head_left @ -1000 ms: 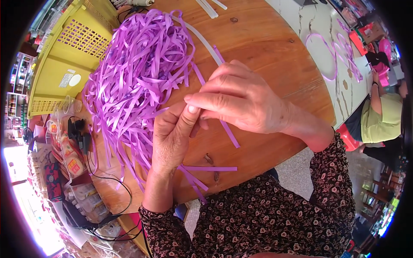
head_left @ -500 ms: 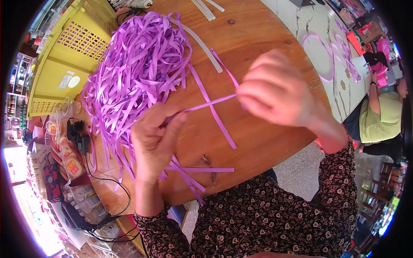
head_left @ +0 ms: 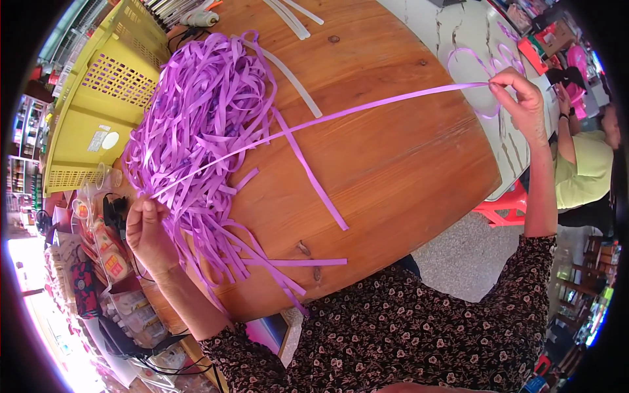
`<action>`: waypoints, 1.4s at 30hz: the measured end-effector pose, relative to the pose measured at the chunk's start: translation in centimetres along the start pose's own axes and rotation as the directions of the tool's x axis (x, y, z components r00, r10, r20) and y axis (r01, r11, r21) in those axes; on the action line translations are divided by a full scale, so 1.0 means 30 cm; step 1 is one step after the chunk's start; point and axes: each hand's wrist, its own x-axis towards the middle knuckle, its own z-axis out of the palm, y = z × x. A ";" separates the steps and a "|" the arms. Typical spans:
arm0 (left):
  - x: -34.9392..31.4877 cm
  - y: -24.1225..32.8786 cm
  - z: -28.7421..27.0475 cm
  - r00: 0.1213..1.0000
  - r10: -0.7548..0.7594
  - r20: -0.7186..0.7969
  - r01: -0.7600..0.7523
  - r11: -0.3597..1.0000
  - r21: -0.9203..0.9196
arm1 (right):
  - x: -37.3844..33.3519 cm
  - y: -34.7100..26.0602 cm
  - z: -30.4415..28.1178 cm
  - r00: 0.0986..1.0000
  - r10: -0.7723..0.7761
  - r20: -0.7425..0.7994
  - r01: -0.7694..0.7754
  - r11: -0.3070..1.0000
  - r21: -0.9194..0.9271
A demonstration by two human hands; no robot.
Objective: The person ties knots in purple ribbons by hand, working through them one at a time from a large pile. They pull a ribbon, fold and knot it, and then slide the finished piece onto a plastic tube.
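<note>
One long purple ribbon (head_left: 367, 107) is stretched nearly straight across the wooden table between my two hands. Its left end is pinched in my left hand (head_left: 152, 232), beside the near left part of a big heap of purple ribbons (head_left: 203, 111). At the right, out past the table's edge, thumb and forefinger of my right hand (head_left: 522, 101) grip the other end. Below the stretched strip, a loose ribbon (head_left: 314, 177) trails from the heap over the wood. More ribbon ends (head_left: 295, 262) lie near the front edge.
Behind the heap stands a yellow plastic basket (head_left: 98, 98). Whitish flat strips (head_left: 288, 78) lie on the wooden table (head_left: 406, 164). A white marbled table (head_left: 472, 39) holds more purple ribbon. Beyond it sits a person in a yellow-green top (head_left: 583, 170); a red stool (head_left: 508, 206) is close by.
My hands have drawn far apart, left hand toward the left and right hand out to the right. The ribbon between them now spans the table, pulled taut.
</note>
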 end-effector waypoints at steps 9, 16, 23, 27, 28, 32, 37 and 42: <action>0.022 -0.063 -0.164 0.995 -0.094 -0.040 0.084 0.972 -0.218 | -0.075 0.075 -0.062 0.970 0.198 -0.139 -0.174 0.970 0.168; 0.030 -0.065 -0.089 0.981 -0.194 0.016 0.149 0.692 -0.706 | -0.069 0.056 -0.018 0.939 0.310 -0.152 -0.086 0.637 0.766; 0.055 -0.018 0.017 0.970 -0.236 0.057 0.149 0.395 -0.907 | 0.004 0.026 0.108 0.939 0.331 -0.097 0.229 -0.391 0.891; -0.016 0.038 0.167 0.991 -0.112 0.079 0.135 0.711 -0.690 | 0.061 0.005 0.128 0.976 0.204 -0.075 0.189 -0.630 0.753; -0.036 0.044 0.210 0.990 -0.119 0.081 0.143 0.777 -0.612 | 0.066 -0.010 0.128 0.958 0.285 -0.040 0.205 -0.577 0.790; -0.135 0.101 0.341 0.964 -0.184 0.191 0.247 0.888 -0.388 | 0.104 -0.155 0.239 0.925 0.304 -0.229 0.130 0.314 0.941; -0.193 0.109 0.399 0.925 -0.195 0.325 0.293 0.913 -0.285 | 0.154 -0.491 0.449 0.989 -0.144 -0.018 0.123 0.766 0.630; -0.221 0.131 0.419 0.895 -0.264 0.360 0.364 0.899 -0.244 | 0.171 -0.617 0.588 0.931 -0.321 0.174 0.116 0.712 0.692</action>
